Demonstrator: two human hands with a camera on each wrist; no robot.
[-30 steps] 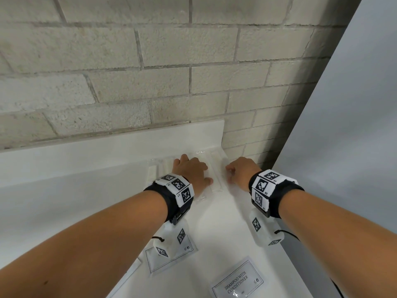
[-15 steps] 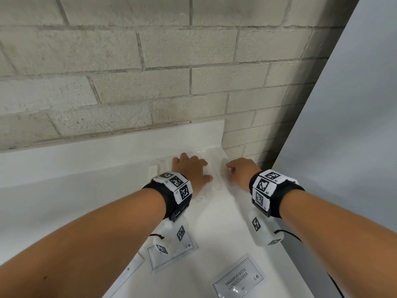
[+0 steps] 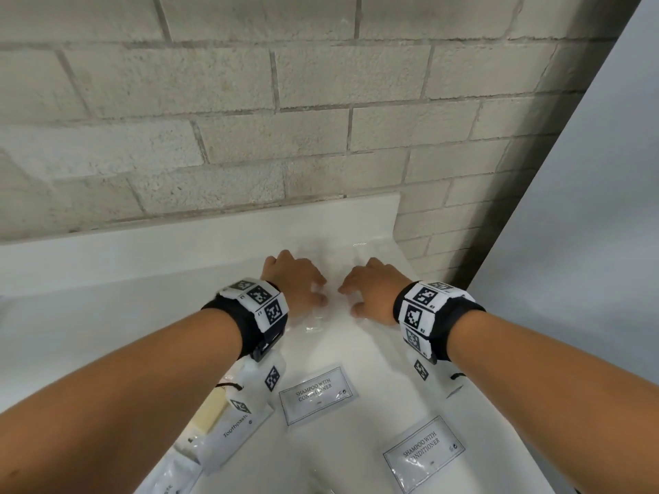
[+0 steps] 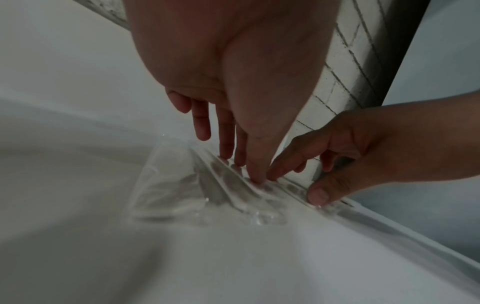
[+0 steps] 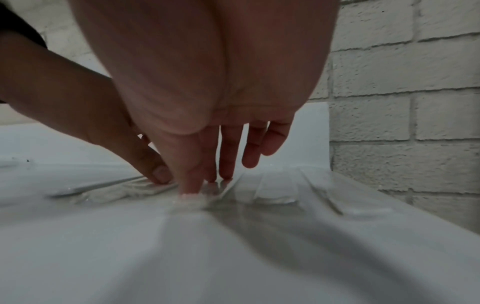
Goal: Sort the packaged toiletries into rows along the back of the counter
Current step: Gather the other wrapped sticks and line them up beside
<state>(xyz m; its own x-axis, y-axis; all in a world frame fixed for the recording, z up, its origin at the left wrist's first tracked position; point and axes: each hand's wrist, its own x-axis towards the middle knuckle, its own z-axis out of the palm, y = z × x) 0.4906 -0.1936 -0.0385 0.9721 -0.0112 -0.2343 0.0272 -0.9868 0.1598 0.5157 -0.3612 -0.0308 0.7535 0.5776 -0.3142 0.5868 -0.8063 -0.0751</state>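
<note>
**Both hands on clear packets at the counter's back corner**

Head view: a white counter point(image 3: 107, 315) meets a pale block wall point(image 3: 249, 101). The left hand point(image 3: 294, 285) and right hand point(image 3: 374, 292), fingers extended, press on clear plastic packets point(image 3: 333, 265) at the back. Nearer lie two shampoo sachets point(image 3: 318, 395) point(image 3: 424, 452) and a toothpaste packet point(image 3: 237, 427).

Left wrist view: fingertips point(image 4: 255, 179) touch the crinkled packets point(image 4: 182, 185).

Right wrist view: the thumb point(image 5: 191, 183) presses on the plastic.

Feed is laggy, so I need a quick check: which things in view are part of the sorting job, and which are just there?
Part of the job:
clear packets under the left hand and right hand
two shampoo sachets
toothpaste packet
counter

Just there:
brick wall
wrist bands
</note>
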